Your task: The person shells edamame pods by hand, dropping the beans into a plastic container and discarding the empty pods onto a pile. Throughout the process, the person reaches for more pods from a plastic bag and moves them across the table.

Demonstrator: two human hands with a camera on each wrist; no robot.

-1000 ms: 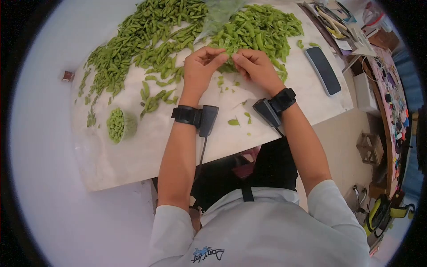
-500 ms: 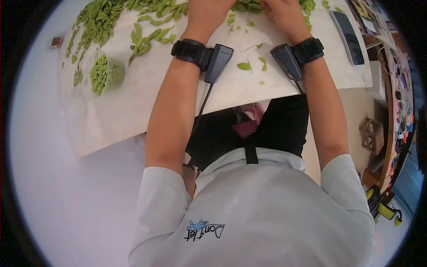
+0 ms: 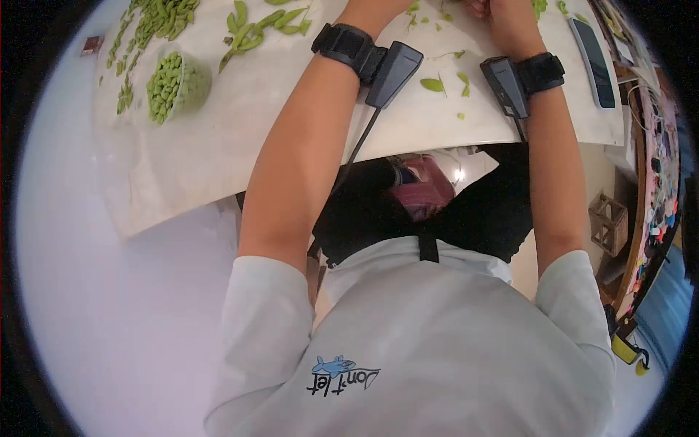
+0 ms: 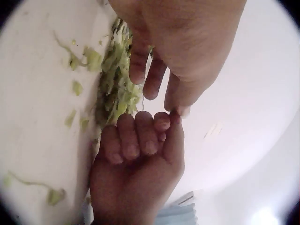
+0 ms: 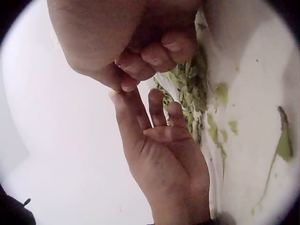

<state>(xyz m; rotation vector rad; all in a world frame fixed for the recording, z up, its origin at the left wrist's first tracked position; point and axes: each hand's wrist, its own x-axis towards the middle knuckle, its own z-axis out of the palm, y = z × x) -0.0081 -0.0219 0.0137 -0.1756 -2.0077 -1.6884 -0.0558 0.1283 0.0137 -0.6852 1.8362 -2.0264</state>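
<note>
My left hand (image 4: pixel 187 47) hung slack, its fingers straight and a little spread, gripping nothing. My right hand (image 4: pixel 136 164) was clenched, four fingers rolled tight into the palm and the thumb up against a fingertip of the left; nothing green showed inside the fist. Both hands hovered just over the heap of edamame pods (image 4: pixel 117 89), a ragged, fibrous mound of pale green husks. The heap lay far to my right of the cup (image 3: pixel 198 91) and farther from me than it.

The cup was small, round and translucent, filled to the rim with smooth, oval shelled beans (image 3: pixel 164 84). It stood on the worktop (image 3: pixel 255 146), a white slab with a faint stone-like mottling and a straight near edge. Loose pods (image 3: pixel 255 33), long, curved and plump, lay just beyond the cup to its right. Flat leafy scraps (image 3: pixel 432 84) and thin strings lay farther right, between my two wrists. A dark, glossy phone (image 3: pixel 595 52) with rounded corners lay farthest right of the cup, past my right wrist.

From the head view my hands were nearly cut off by the top edge, and my forearms and the black wrist cameras (image 3: pixel 393 64) covered much of the slab. In the left wrist view my left hand hid the heap's upper part.
</note>
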